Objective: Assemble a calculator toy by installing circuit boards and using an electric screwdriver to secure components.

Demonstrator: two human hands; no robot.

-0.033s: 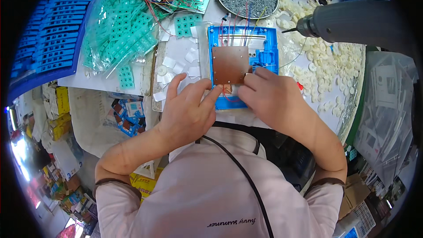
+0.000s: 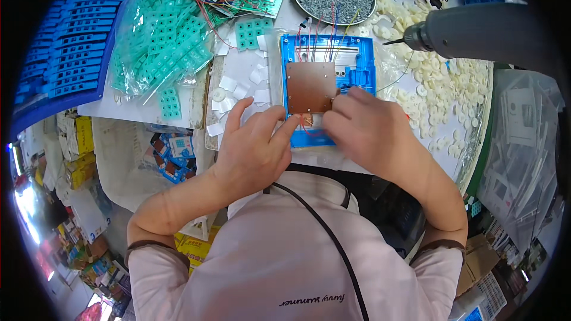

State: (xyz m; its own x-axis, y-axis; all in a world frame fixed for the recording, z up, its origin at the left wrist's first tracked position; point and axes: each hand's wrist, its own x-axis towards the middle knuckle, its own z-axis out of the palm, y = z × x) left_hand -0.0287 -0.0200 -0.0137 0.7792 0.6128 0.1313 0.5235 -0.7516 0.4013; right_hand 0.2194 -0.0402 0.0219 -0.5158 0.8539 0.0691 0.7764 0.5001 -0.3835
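Note:
A blue plastic housing (image 2: 366,62) lies open on the table in front of me. Inside it sits a square brown circuit board (image 2: 311,86) with small screws or solder points along its edges. Thin coloured wires (image 2: 315,41) stick out past the board's far edge, and a red wire loops at its near edge. My left hand (image 2: 253,142) has its fingers spread, the index fingertip at the board's near left corner. At the near right corner, the fingers of my right hand (image 2: 366,122) are curled together and slightly blurred; whatever they pinch is hidden.
An electric screwdriver (image 2: 470,32) hangs at the right, its bit toward the housing. Behind stand a round tray of screws (image 2: 297,9) and green circuit boards (image 2: 259,0). White plastic discs (image 2: 431,92) cover the right side. Bagged green keypads (image 2: 169,41) and blue parts (image 2: 77,41) lie left.
My right hand has shifted slightly and its fingers have lifted a little at the board's corner. The screwdriver has swung slightly right. My left hand stays in place.

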